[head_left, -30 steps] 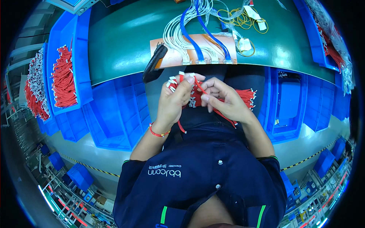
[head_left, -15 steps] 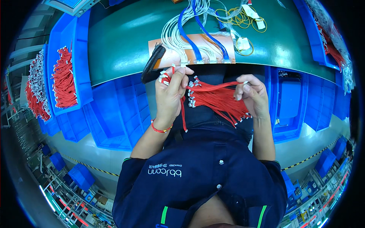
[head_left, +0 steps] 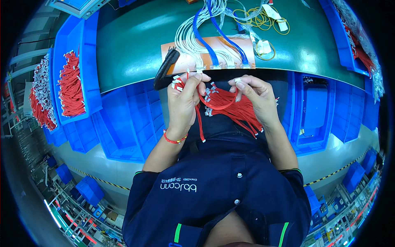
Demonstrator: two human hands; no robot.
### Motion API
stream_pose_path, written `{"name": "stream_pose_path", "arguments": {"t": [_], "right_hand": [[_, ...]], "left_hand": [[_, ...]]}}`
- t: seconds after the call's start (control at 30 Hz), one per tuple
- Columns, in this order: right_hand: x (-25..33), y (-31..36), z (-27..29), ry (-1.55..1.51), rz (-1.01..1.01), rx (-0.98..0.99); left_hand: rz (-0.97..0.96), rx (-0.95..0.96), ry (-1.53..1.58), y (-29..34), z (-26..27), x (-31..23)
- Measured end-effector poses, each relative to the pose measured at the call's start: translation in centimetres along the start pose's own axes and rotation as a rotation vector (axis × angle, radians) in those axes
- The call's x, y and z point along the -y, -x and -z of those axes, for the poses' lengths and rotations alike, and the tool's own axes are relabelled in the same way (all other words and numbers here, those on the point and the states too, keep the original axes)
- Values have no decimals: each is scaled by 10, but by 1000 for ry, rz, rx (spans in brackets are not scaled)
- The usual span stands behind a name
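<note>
I see left hand [head_left: 185, 91] clamped on red cables [head_left: 200, 123], right hand [head_left: 259, 95] pinching white connector [head_left: 238, 80] of looped cable [head_left: 220, 108], near two o'clock. Black curved object [head_left: 166, 69], eleven (near left knuckles); blue bin [head_left: 89, 45], ten; green table [head_left: 131, 53], twelve.

Bright, cool light; glare on green tabletop [head_left: 133, 47]; fisheye edges bent, rim black.

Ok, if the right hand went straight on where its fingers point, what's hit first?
Likely the left hand: the right hand has its fingers aimed left across the gap, though depth is unclear.
</note>
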State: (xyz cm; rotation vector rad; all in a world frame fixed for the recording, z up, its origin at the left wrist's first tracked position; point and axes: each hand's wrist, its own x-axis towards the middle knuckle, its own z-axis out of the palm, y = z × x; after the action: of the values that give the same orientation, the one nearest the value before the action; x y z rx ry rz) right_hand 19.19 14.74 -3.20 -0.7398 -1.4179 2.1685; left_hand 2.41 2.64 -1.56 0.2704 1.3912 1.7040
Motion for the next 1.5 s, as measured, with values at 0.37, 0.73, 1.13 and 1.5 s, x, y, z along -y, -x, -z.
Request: {"name": "stream_pose_path", "arguments": {"t": [0.37, 0.73, 1.13, 1.5], "right_hand": [[-4, 0, 1, 5, 2, -15], [0, -3, 2, 25, 36, -212], [1, -4, -9, -24, 61, -300], [1, -5, -10, -278, -53, -306]], "left_hand": [[-1, -21, -33, -1, -1, 0], [-7, 11, 60, -1, -6, 3], [47, 250, -706, 6, 36, -32], [93, 278, -699, 3, 32, -27]]}}
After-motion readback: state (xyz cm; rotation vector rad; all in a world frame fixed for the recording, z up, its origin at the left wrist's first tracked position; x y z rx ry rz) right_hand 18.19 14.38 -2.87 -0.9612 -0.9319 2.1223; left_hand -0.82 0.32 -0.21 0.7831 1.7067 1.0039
